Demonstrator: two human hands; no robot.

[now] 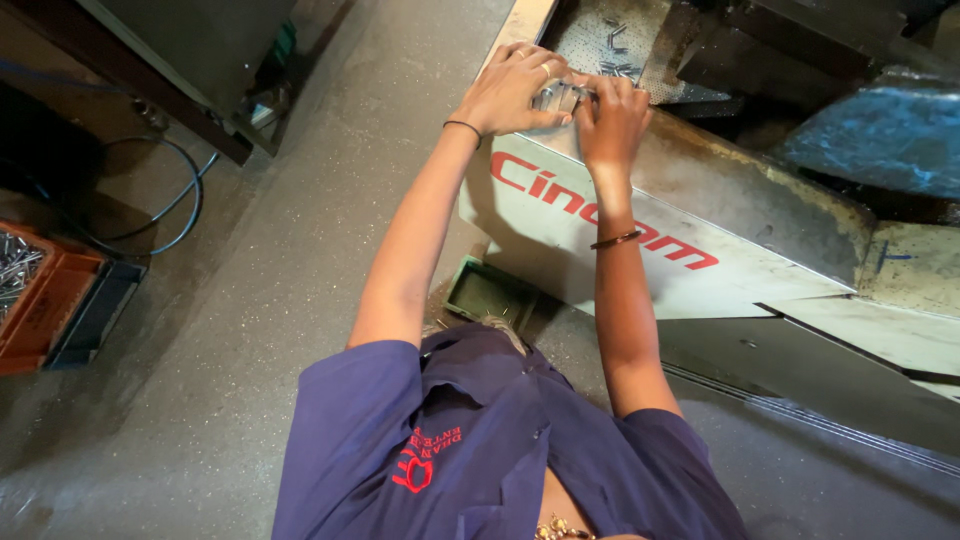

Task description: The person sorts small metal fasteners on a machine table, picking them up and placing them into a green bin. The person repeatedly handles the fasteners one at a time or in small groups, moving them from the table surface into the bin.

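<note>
orange crate (pixel 45 300): far left on the floor, holds a heap of small bright metal pins; a dark tray sits just beside it.
black cable (pixel 170 205): loops on the grey floor near the crate, below a dark bench.
green tray (pixel 490 295): small, open, on the floor against the foot of the machine, between the two forearms.
left hand (pixel 515 88): fingers curled over the top edge of the machine, closed around the left end of a bundle of short metal rods (pixel 560 97); ring on one finger, thin dark band at the wrist.
bundle of short metal rods: silvery, lying side by side, gripped between both hands at the rim of the machine's tray, touching both palms.
right hand (pixel 612 118): fingers bent and pressed on the right end of the same bundle; thin bangle lower on the forearm.
perforated metal tray (pixel 600 35): just behind the hands, with a few loose rods scattered on it.
machine housing (pixel 700 210): pale sloping panel with red lettering, grimy upper edge, running to the right.
blue shirt (pixel 480 450): at the bottom, short-sleeved, red emblem on the chest
</note>
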